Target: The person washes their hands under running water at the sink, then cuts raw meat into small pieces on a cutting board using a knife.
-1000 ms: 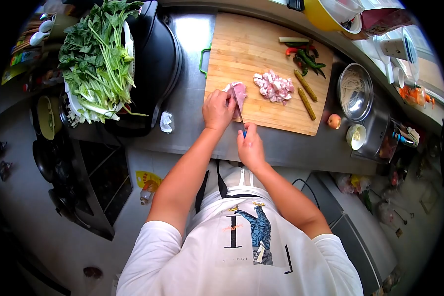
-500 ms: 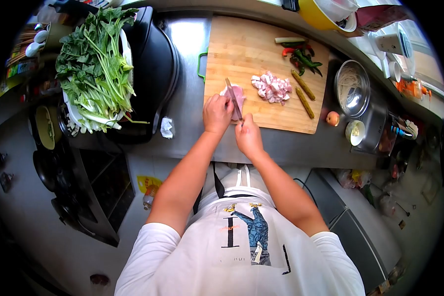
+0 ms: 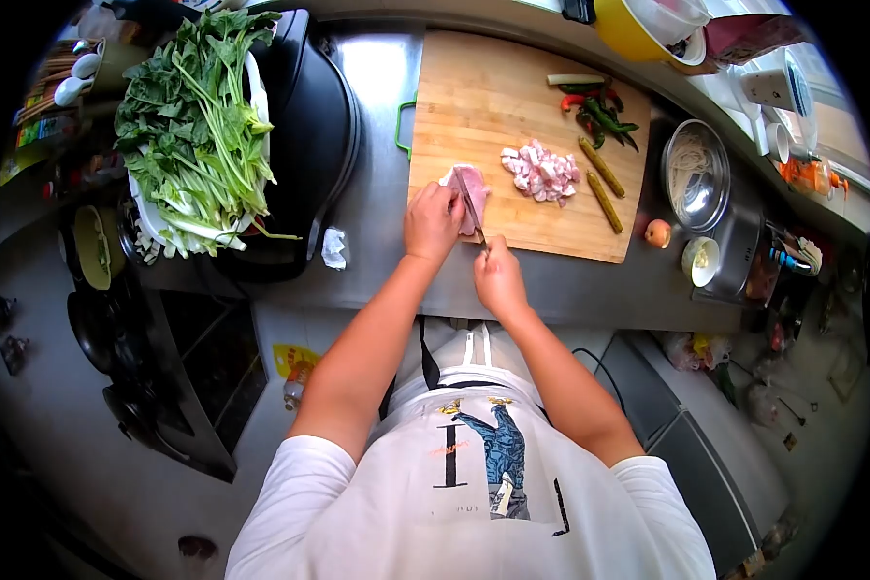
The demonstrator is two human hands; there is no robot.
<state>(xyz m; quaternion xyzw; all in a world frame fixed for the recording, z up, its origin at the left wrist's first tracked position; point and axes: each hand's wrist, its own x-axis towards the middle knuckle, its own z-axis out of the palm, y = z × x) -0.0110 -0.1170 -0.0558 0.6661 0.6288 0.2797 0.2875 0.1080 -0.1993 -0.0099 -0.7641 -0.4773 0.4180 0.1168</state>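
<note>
Right hand (image 3: 500, 282) grasps knife (image 3: 471, 201), blade across raw meat (image 3: 479, 190); left hand (image 3: 433, 222) grips its left edge, near-left on cutting board (image 3: 464, 97). Meat probably soft, slippery, light: best pinned flat there. Diced meat (image 3: 541, 174) to the right.

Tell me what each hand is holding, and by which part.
The right hand holds the knife by its handle. The left hand touches the meat along its left side; whether it grips or only presses can't be told.
</note>
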